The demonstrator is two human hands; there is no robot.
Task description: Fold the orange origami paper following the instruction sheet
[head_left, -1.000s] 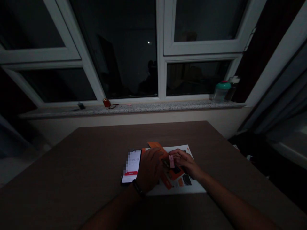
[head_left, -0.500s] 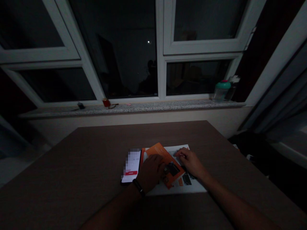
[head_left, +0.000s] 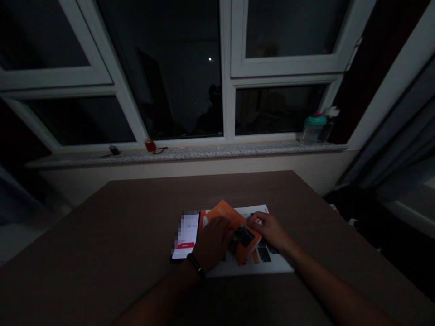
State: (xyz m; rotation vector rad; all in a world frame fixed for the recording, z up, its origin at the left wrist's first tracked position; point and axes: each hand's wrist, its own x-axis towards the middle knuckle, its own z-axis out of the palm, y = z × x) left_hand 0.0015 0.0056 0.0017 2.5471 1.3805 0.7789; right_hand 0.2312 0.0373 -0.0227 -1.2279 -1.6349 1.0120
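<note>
An orange booklet with a dark picture on its cover lies at a slant over a larger white printed sheet. My left hand, wearing a dark wristband, covers the booklet's left part. Its fingers are bent over the booklet, and their tips are hard to make out in the dim light. At the booklet's right corner, my right hand pinches the edge between thumb and fingers. A phone with a lit screen lies just left of the sheet.
The brown table reaches toward a windowed wall. On the speckled sill stand a small red jar, a pair of glasses and a teal-lidded bottle beside a clear one. Curtains hang at the right.
My right hand has shifted slightly left and closed on the booklet's right corner. The booklet's lower right edge has tilted up a little. My left hand stays on the booklet.
</note>
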